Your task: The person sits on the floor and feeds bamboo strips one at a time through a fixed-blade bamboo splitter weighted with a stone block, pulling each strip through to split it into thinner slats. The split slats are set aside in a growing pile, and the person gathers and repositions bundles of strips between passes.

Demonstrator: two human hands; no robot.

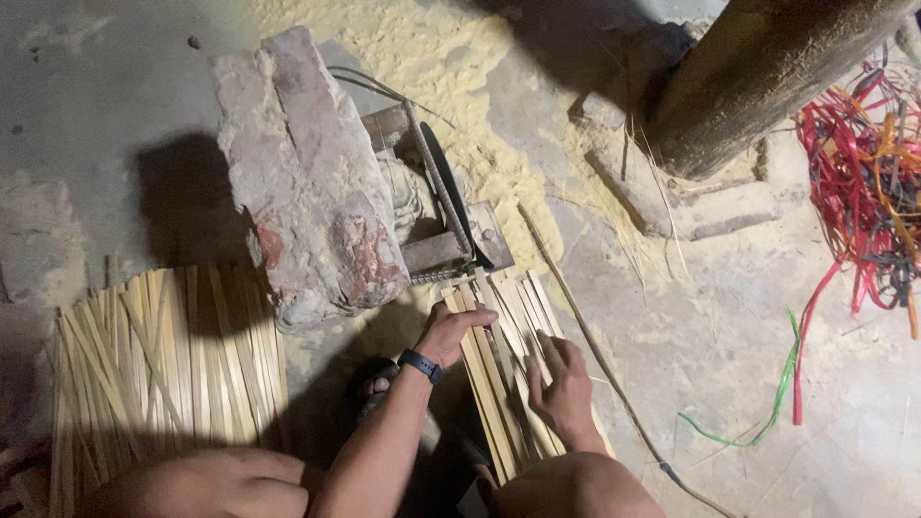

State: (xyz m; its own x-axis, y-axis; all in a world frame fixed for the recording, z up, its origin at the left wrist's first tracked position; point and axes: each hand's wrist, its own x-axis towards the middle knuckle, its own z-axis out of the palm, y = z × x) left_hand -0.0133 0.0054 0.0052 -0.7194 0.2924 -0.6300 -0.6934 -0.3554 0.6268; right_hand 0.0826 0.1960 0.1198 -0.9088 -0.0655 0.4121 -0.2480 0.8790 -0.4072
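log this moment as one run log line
left hand: flat on bamboo strips | right hand: on same strips | strip ends at saw blade | brick on saw frame

pale yellow bamboo strips (499, 336), reddish-grey brick (307, 182), red and orange plastic straps (863, 182).

Two hands (456, 331) on the floor's strips, two strip piles (168, 355), one brick (307, 182) (weighing a frame), one blade (446, 187).

A rough floor-level craft workshop — bare concrete floor (115, 86) strewn with pale yellow sawdust (432, 58), a small circular-saw blade (446, 192) weighted by a worn brick (307, 182), stacked split bamboo strips (168, 355).
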